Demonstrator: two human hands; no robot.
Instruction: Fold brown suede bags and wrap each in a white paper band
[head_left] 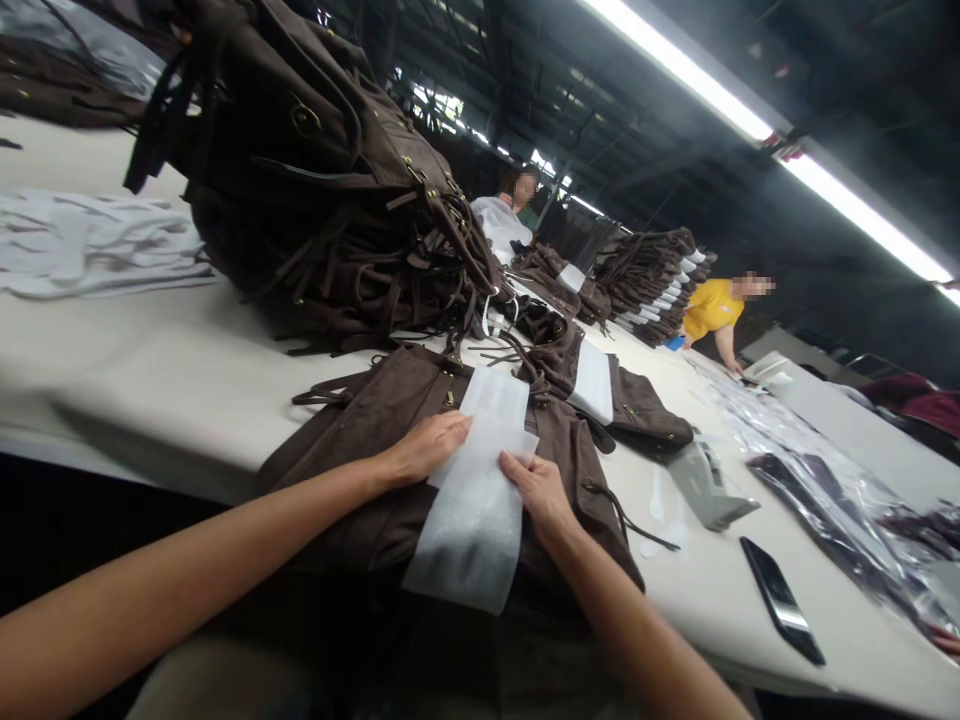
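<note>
A dark brown bag [352, 440] lies flat at the table's front edge, with cords and brass-coloured fittings. A strip of thin white foam sheet [472, 535] runs across its middle, overlapping in the centre, its lower end hanging over the bag's near side. My left hand [431, 448] is closed on the left edge of the foam, fingertips pressed on it. My right hand [538, 492] pinches the right edge, thumb on top and the other fingers partly hidden. Just beyond lies another brown bag [649, 405] with a white foam band [592, 382] around it.
A tall heap of brown bags [322, 180] rises at the back left, near white strips [90, 245]. To the right are a grey tape dispenser [709, 485], a phone [781, 600] and plastic-wrapped items [825, 510]. A person in yellow [712, 308] leans over the table further back.
</note>
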